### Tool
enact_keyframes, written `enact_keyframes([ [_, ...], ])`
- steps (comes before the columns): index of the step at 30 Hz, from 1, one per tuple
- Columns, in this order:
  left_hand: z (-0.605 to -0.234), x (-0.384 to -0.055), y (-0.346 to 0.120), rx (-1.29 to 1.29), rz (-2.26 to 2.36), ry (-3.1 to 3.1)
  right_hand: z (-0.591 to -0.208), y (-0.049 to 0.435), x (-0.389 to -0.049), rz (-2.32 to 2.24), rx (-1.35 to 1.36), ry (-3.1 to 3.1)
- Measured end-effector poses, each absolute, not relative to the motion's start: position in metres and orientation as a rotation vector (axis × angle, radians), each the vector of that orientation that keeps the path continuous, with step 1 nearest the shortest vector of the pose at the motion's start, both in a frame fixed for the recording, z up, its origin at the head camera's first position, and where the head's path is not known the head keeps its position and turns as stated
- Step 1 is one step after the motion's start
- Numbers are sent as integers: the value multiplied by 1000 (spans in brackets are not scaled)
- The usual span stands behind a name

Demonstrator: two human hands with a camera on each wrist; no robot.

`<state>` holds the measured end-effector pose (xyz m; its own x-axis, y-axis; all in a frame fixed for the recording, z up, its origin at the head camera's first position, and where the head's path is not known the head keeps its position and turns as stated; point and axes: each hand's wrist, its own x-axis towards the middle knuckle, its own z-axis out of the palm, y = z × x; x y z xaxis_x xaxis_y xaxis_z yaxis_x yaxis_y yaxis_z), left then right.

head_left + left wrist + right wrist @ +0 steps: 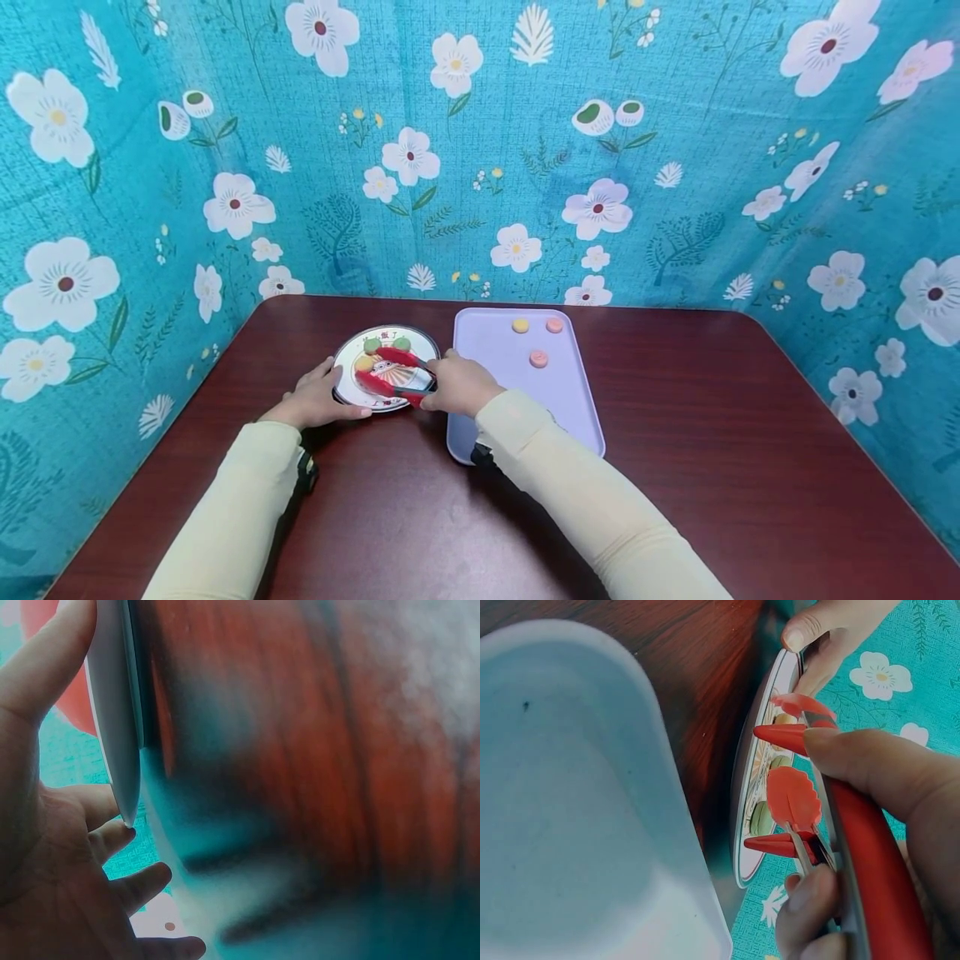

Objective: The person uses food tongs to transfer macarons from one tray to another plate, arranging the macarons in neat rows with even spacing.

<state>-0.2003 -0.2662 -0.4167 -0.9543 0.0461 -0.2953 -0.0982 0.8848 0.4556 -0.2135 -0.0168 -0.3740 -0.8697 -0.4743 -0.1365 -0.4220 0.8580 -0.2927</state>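
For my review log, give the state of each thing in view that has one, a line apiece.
Plate, face up
Tray, face up, partly hidden
Red tongs, spread apart over the plate
Left hand, fingers spread, touching the plate's rim
Right hand, gripping the red tongs
Two green pieces, on the plate
Plate's yellow piece, beside the greens
Tray's yellow piece, lying loose
Two pink pieces, lying apart, loose

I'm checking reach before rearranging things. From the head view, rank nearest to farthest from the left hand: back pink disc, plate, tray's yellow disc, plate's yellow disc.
1. Plate: touching the left hand.
2. Plate's yellow disc: on its left side.
3. Tray's yellow disc: toward the far edge of the tray.
4. Back pink disc: near the tray's far right corner.
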Motion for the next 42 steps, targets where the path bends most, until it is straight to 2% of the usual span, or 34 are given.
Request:
enact_keyframes([
  [42, -421, -202, -268, -45, 685, 2749, -357, 38, -186, -495, -762, 3012],
])
